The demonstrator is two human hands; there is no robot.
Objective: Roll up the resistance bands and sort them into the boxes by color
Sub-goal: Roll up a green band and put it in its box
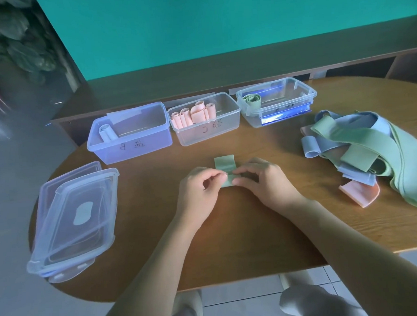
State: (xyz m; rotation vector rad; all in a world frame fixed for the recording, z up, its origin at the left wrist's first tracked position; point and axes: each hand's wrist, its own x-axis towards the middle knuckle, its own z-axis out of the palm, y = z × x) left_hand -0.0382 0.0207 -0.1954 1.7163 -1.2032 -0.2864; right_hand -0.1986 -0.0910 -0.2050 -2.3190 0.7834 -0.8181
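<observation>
Green flat band half-rolled on wooden table; left hand, right hand both pinching roll.

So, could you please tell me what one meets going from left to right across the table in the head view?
Stack of lids → blue box → pink box → clear box with a green roll → pile of loose bands.

Handwritten marks on box fronts: left box mirrored "B" plus character; middle box "C"-like mark; right box illegible.
</observation>
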